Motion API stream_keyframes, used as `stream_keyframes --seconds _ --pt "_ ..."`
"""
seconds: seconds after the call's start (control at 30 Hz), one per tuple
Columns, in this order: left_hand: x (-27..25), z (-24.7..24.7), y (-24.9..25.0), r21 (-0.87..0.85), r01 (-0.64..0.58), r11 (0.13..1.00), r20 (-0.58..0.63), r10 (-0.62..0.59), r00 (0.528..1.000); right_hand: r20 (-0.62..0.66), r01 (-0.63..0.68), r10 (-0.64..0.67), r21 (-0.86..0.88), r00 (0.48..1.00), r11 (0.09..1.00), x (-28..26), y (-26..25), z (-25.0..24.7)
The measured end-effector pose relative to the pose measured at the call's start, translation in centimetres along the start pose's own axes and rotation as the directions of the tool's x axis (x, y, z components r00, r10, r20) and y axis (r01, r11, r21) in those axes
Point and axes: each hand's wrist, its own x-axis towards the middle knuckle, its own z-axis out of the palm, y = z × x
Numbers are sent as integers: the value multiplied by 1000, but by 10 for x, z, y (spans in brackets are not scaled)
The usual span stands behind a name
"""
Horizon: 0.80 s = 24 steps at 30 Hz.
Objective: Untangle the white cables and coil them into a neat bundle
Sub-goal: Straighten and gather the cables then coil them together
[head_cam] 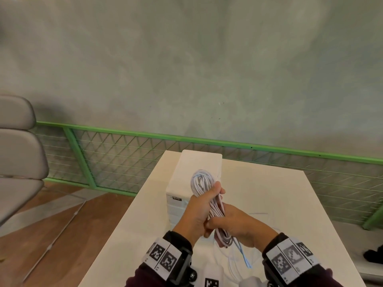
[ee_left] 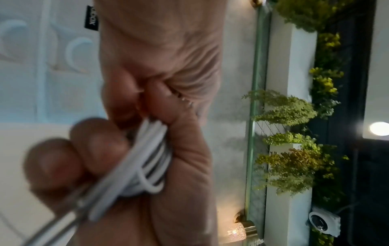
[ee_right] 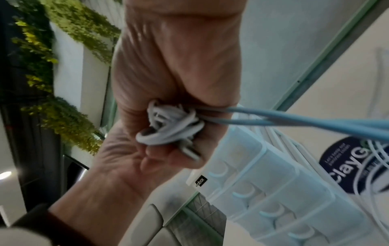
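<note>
A coil of white cable (head_cam: 202, 180) is held upright over the white table (head_cam: 269, 193). My left hand (head_cam: 199, 208) grips its middle, with the thumb across the strands. My right hand (head_cam: 240, 224) grips the lower part, and the bottom loops (head_cam: 224, 239) stick out below it. A loose strand (head_cam: 245, 258), which looks pale blue, trails from there down to the table. In the right wrist view my right hand (ee_right: 179, 58) and left hand (ee_right: 118, 166) close round the coil's end (ee_right: 168, 129), beside a white plug (ee_right: 191, 154). The left wrist view shows the bundle (ee_left: 147, 159) squeezed between fingers.
A white box of small drawers (head_cam: 196, 168) stands on the table just behind the hands. More loose white cable (head_cam: 234, 266) lies near the front edge. A green mesh railing (head_cam: 207, 140) runs behind the table. A grey chair (head_cam: 16, 152) is at the left.
</note>
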Motion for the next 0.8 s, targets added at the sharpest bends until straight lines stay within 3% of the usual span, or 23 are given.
stream_keyframes --seconds 0.23,0.33,0.4,0.47,0.53,0.6,0.7,0.8 --pt "3 -4 14 -130 -117 985 24 121 992 12 -102 104 -118 995 988 -5 -11 -20" --pt "2 0 19 -61 -134 989 -43 131 990 -67 -147 133 -322 989 935 -1 -14 -19" --pt "6 0 18 -23 -142 990 -152 137 979 -207 -173 57 -600 977 781 4 -16 -15" --pt "11 -1 17 122 -189 974 -277 216 936 -312 -235 -79 -838 947 492 4 -17 -7" --pt "15 -3 16 362 -226 904 -331 352 875 -316 -267 -179 -930 932 255 2 -13 4" --pt "15 -3 11 551 -217 806 -331 450 830 -280 -248 -213 -954 936 167 0 -4 11" --pt "18 -1 -2 634 -200 747 -329 495 804 -261 -233 -215 -961 941 148 -1 7 11" --pt "18 -1 -6 482 -208 851 -362 409 838 -237 -204 -252 -967 938 150 -5 4 6"
